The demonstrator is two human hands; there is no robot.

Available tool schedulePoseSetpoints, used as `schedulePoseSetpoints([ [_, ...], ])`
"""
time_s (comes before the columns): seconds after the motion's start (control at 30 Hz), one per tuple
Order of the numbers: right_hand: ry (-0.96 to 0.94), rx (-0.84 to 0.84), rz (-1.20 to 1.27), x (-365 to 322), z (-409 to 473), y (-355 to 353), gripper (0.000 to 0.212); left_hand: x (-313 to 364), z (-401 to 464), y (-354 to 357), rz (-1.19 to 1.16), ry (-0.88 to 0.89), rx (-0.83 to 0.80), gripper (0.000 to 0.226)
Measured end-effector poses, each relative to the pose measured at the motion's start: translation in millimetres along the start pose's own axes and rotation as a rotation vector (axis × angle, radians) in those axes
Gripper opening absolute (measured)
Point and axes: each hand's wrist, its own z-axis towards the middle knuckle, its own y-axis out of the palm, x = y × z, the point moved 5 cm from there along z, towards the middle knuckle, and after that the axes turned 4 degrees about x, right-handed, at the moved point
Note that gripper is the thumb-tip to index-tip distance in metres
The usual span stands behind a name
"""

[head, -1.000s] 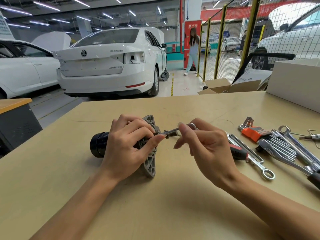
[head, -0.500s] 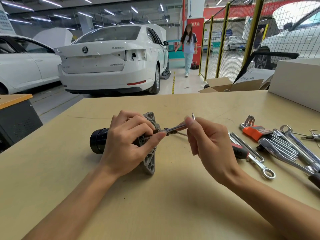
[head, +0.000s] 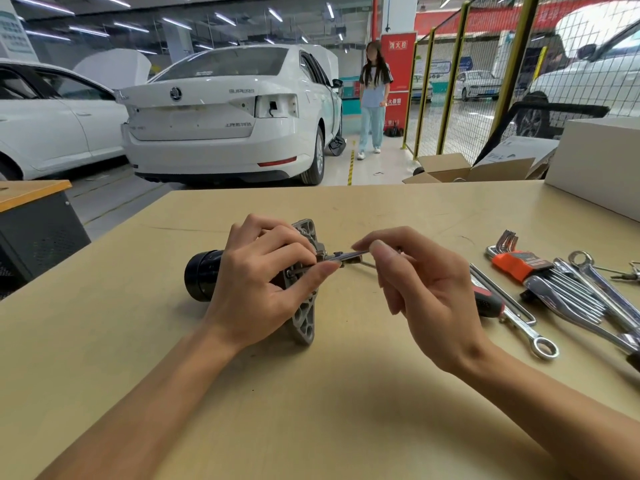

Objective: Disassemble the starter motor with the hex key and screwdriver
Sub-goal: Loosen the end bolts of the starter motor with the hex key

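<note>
The starter motor [head: 202, 275] lies on its side on the tan table [head: 311, 410], black cylinder to the left, grey cast flange [head: 304, 323] to the right. My left hand [head: 263, 282] wraps over the motor body, thumb stretched along the flange face beside a bolt. A slim silver hex key [head: 346, 256] runs from that bolt area toward the right. My right hand [head: 426, 289] pinches the key's outer end between thumb and forefinger. A screwdriver with a red and black handle [head: 486, 303] lies on the table behind my right hand, mostly hidden.
Right of my hands lie a ring spanner [head: 530, 334], an orange holder of hex keys [head: 519, 266] and several chrome spanners [head: 595, 292]. A white box [head: 599, 161] stands at the table's back right. A person [head: 374, 98] stands beyond a white car [head: 225, 112].
My right hand has turned the hex key, its free end swinging from pointing up to lying nearly level. My left hand stays on the motor. The person in the background walked closer.
</note>
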Motion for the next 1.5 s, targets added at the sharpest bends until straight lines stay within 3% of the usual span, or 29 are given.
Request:
schedulePoseSetpoints([
  [0.3, 0.05, 0.016, -0.045, 6.3, 1.3, -0.8, 0.044, -0.6, 0.3, -0.7, -0.007, -0.014, 0.012, 0.037],
  [0.87, 0.113, 0.056, -0.171, 4.5, 3.3, -2.2, 0.038, -0.5, 1.4, -0.3, -0.001, -0.007, 0.012, 0.034],
  [1.23, 0.215, 0.066, -0.08, 10.5, 3.1, -2.5, 0.053, -1.4, 0.7, -1.6, -0.015, -0.019, 0.003, 0.036],
  [1.5, 0.184, 0.104, -0.03, 10.1, 3.3, -4.3, 0.032, -1.7, 0.1, -0.5, -0.005, -0.006, 0.001, 0.036],
])
